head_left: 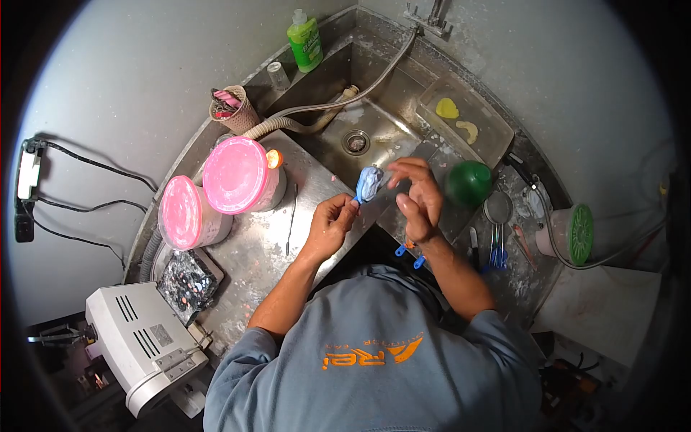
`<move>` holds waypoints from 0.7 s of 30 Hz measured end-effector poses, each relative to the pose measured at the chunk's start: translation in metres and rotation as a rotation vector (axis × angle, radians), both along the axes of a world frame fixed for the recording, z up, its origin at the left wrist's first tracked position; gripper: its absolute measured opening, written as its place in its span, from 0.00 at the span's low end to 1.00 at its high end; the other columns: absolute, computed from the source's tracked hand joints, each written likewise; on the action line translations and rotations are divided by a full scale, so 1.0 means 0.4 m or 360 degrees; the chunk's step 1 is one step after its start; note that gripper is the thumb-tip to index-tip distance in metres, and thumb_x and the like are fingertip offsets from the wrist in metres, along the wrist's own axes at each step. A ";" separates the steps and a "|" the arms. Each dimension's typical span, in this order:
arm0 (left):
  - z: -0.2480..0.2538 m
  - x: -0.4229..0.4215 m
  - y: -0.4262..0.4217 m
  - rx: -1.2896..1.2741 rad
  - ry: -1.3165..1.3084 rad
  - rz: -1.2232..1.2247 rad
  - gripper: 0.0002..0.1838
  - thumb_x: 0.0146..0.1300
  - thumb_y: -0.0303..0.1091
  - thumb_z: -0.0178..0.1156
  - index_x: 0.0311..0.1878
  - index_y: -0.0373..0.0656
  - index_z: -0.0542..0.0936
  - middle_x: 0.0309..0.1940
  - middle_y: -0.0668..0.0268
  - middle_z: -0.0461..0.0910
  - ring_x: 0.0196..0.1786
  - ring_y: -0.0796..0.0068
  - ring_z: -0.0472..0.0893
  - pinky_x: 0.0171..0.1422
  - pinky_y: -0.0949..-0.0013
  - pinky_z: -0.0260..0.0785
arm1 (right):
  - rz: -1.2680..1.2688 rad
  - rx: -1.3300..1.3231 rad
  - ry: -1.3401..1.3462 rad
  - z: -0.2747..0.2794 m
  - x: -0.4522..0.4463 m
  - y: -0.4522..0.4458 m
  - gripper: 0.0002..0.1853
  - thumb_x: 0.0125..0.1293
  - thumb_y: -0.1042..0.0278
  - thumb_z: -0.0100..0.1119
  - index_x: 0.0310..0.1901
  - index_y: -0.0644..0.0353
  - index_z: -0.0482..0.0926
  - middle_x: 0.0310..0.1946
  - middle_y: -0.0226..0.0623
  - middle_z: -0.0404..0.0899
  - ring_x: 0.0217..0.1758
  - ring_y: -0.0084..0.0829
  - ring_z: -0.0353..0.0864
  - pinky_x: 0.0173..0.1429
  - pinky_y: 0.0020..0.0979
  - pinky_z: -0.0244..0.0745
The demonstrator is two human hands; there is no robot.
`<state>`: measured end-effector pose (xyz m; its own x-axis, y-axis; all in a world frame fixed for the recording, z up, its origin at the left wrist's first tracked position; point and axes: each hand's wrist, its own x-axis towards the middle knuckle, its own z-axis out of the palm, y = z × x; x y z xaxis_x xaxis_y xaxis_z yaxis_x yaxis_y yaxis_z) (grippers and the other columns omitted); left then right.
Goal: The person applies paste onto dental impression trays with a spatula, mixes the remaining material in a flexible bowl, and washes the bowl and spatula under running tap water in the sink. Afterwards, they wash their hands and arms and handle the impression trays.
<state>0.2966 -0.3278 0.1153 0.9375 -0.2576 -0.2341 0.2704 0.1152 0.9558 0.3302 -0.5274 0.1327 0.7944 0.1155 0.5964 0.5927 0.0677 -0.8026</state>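
- Our left hand (pixel 335 222) grips a blue handle (pixel 358 199).
- The blue lump (pixel 370 183) on it is up by the sink's (pixel 385 124) near edge.
- Our right hand (pixel 419 198) is part open, between the lump and the green bowl (pixel 469 182).

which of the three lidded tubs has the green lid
The far-right tub; its lid is green, while the large tub and small tub on the left are pink-lidded.
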 end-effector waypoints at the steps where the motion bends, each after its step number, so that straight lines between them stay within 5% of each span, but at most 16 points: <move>1: -0.005 0.000 0.002 -0.0160 0.0068 -0.0018 0.15 0.74 0.38 0.56 0.31 0.40 0.76 0.17 0.78 0.62 0.20 0.86 0.57 0.25 0.74 0.48 | -0.0127 -0.0103 -0.0015 0.003 0.007 -0.006 0.29 0.57 0.66 0.62 0.61 0.66 0.72 0.52 0.45 0.71 0.46 0.30 0.72 0.55 0.34 0.69; 4: -0.009 0.001 0.004 -0.0521 0.0235 -0.0072 0.15 0.74 0.41 0.56 0.33 0.41 0.75 0.18 0.79 0.62 0.20 0.87 0.56 0.25 0.76 0.46 | -0.0422 -0.0366 -0.0065 0.012 0.011 0.009 0.32 0.58 0.59 0.67 0.62 0.65 0.72 0.56 0.45 0.69 0.48 0.32 0.71 0.56 0.35 0.69; 5: -0.003 0.001 0.004 -0.0565 0.0265 -0.0086 0.15 0.74 0.41 0.56 0.33 0.41 0.75 0.19 0.78 0.62 0.20 0.87 0.56 0.25 0.76 0.47 | -0.0456 -0.0430 -0.0050 0.006 0.009 0.012 0.41 0.55 0.48 0.74 0.65 0.63 0.70 0.59 0.46 0.67 0.55 0.38 0.69 0.61 0.39 0.67; 9: 0.009 0.000 -0.006 -0.0751 0.0287 -0.0132 0.15 0.74 0.41 0.56 0.34 0.41 0.75 0.21 0.77 0.65 0.21 0.87 0.58 0.26 0.77 0.47 | -0.0676 -0.0721 -0.0213 -0.007 0.012 0.029 0.53 0.48 0.31 0.73 0.67 0.62 0.66 0.66 0.47 0.60 0.66 0.41 0.65 0.62 0.41 0.67; 15: 0.012 -0.001 -0.010 -0.0733 0.0311 -0.0119 0.15 0.75 0.41 0.55 0.33 0.42 0.74 0.18 0.78 0.62 0.19 0.87 0.56 0.25 0.77 0.46 | -0.0729 -0.0532 0.0033 -0.012 0.025 0.024 0.52 0.47 0.35 0.76 0.68 0.61 0.67 0.66 0.51 0.59 0.70 0.46 0.59 0.68 0.48 0.61; 21: 0.001 0.002 -0.002 -0.0670 0.0259 -0.0088 0.15 0.75 0.40 0.55 0.33 0.42 0.73 0.16 0.79 0.59 0.18 0.87 0.54 0.25 0.76 0.44 | -0.0809 -0.0307 0.0307 -0.048 0.075 0.002 0.40 0.56 0.47 0.75 0.66 0.57 0.69 0.59 0.39 0.69 0.62 0.33 0.69 0.57 0.36 0.71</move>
